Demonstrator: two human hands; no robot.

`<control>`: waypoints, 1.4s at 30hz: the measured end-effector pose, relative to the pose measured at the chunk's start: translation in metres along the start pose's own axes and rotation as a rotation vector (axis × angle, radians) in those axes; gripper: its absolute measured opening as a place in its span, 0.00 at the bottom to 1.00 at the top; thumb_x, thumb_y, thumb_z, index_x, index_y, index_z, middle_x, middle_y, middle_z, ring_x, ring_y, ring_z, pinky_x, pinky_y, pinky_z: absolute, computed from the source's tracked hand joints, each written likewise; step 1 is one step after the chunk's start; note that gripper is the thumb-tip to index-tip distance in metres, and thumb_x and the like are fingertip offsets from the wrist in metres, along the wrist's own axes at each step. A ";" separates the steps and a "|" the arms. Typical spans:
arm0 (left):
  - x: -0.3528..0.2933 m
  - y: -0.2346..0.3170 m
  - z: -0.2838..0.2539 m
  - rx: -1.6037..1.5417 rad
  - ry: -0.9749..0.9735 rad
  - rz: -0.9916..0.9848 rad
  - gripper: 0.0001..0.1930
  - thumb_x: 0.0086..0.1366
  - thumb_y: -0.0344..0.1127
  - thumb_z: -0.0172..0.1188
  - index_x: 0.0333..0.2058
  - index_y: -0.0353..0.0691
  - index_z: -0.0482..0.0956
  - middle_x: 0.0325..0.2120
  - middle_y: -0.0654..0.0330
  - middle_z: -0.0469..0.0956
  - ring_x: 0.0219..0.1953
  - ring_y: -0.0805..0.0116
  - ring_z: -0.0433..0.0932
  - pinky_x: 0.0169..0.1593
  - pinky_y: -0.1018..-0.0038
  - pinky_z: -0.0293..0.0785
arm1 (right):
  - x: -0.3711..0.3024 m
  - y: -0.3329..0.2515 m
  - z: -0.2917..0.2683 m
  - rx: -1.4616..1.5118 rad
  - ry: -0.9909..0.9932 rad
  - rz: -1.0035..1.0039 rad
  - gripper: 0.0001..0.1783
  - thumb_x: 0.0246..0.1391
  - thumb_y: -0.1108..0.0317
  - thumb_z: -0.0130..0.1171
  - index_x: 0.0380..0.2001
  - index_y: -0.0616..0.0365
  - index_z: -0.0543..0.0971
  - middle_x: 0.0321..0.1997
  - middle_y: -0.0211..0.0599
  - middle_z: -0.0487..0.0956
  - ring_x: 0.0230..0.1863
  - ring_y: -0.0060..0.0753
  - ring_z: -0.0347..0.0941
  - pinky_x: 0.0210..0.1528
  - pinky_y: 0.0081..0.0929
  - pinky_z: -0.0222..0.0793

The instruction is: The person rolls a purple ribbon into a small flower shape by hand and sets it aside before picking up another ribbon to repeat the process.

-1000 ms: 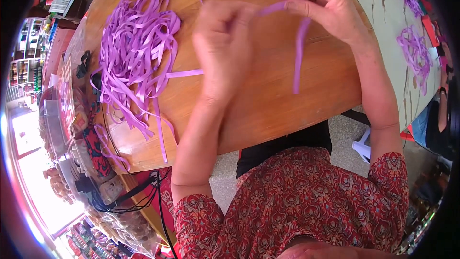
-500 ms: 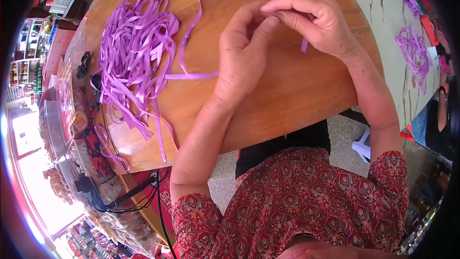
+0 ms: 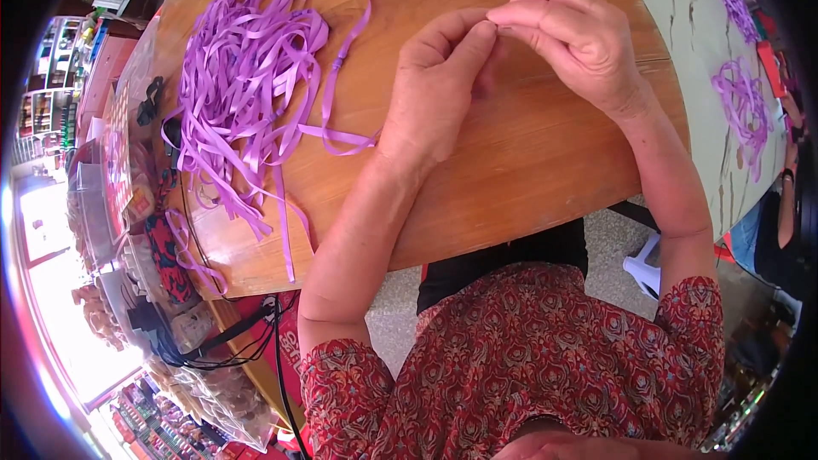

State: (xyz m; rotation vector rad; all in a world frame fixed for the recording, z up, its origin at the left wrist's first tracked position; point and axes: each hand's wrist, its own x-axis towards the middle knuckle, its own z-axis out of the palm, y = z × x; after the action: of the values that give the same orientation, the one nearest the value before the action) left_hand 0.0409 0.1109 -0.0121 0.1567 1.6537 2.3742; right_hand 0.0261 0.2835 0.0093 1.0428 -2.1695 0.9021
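Note:
My left hand (image 3: 434,77) and my right hand (image 3: 584,47) meet fingertip to fingertip above the wooden table. The left thumb and index finger are pinched on a purple ribbon, mostly hidden behind that hand. A strip of this ribbon (image 3: 336,135) runs along the table and disappears beside my left wrist. The right thumb and fingers press together right against the left fingertips; whatever lies in that pinch is too small to make out. To the left of my hands spreads a tangled heap of purple ribbon (image 3: 247,77), with one knotted loose length (image 3: 341,58) trailing on its right side.
The wooden table (image 3: 528,179) has a curved right edge beside a pale marbled table (image 3: 682,25). More purple ribbon (image 3: 743,106) lies there, near another person's arm (image 3: 787,204). Black cables (image 3: 277,332) hang at the table's near left corner. A white stool (image 3: 643,268) stands below.
The ribbon end that hung below my right hand is out of sight. My right hand has turned slightly and shifted right. The strip near my left wrist now curves more slackly.

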 end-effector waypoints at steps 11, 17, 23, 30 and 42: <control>-0.007 0.019 -0.003 0.236 0.185 0.207 0.06 0.59 0.31 0.62 0.32 0.35 0.81 0.22 0.72 0.73 0.24 0.84 0.67 0.26 0.84 0.63 | -0.002 0.003 -0.003 0.001 -0.005 0.060 0.10 0.44 0.79 0.62 0.34 0.60 0.81 0.28 0.33 0.77 0.28 0.25 0.73 0.27 0.18 0.68; 0.005 0.001 -0.006 0.932 0.136 0.824 0.09 0.62 0.31 0.58 0.33 0.29 0.79 0.24 0.67 0.75 0.25 0.80 0.70 0.27 0.79 0.67 | -0.001 0.003 -0.003 -0.127 -0.008 -0.074 0.11 0.40 0.78 0.64 0.32 0.59 0.81 0.26 0.30 0.74 0.26 0.27 0.68 0.27 0.21 0.64; -0.009 0.008 0.003 0.162 0.070 0.005 0.07 0.62 0.32 0.58 0.32 0.34 0.79 0.21 0.71 0.74 0.21 0.86 0.66 0.22 0.85 0.60 | -0.002 0.001 -0.004 -0.195 -0.022 -0.163 0.12 0.38 0.76 0.66 0.32 0.59 0.81 0.26 0.29 0.73 0.24 0.28 0.65 0.27 0.23 0.61; -0.009 0.017 -0.003 0.146 0.181 0.098 0.04 0.59 0.29 0.61 0.32 0.35 0.80 0.23 0.70 0.75 0.24 0.86 0.67 0.26 0.88 0.61 | 0.016 -0.014 -0.027 -0.037 0.034 0.170 0.09 0.45 0.77 0.63 0.33 0.62 0.81 0.31 0.39 0.79 0.30 0.33 0.75 0.34 0.23 0.69; -0.009 0.015 0.001 0.212 0.172 0.109 0.04 0.58 0.28 0.62 0.31 0.35 0.80 0.22 0.71 0.74 0.25 0.86 0.67 0.28 0.89 0.61 | -0.001 0.007 -0.005 -0.119 0.003 -0.100 0.14 0.39 0.75 0.66 0.35 0.57 0.82 0.27 0.28 0.74 0.29 0.28 0.68 0.32 0.25 0.64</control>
State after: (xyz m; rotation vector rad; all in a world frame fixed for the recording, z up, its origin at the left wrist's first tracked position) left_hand 0.0481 0.1043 0.0031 0.0833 2.0256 2.3418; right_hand 0.0219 0.2909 0.0098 1.0803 -2.1204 0.7201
